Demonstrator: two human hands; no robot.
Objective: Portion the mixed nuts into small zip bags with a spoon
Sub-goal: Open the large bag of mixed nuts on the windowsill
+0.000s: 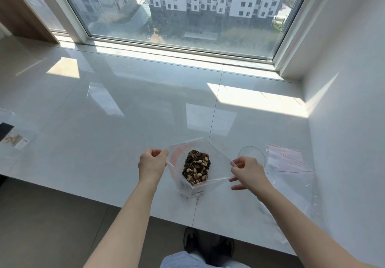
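Note:
A large clear bag (216,155) stands upright on the white sill (104,142), its mouth pulled wide. Mixed nuts (196,166) lie at its bottom. My left hand (152,162) pinches the left rim of the bag. My right hand (246,171) pinches the right rim. To the right lies a stack of small zip bags (285,159) with red seal lines. A clear round container (252,153) stands between the big bag and the stack. No spoon is visible.
A printed packet (15,140) lies at the far left of the sill. A wall (350,122) closes the right side and a window (183,13) runs along the back. The sill's front edge drops to the floor, where my shoes (208,244) show.

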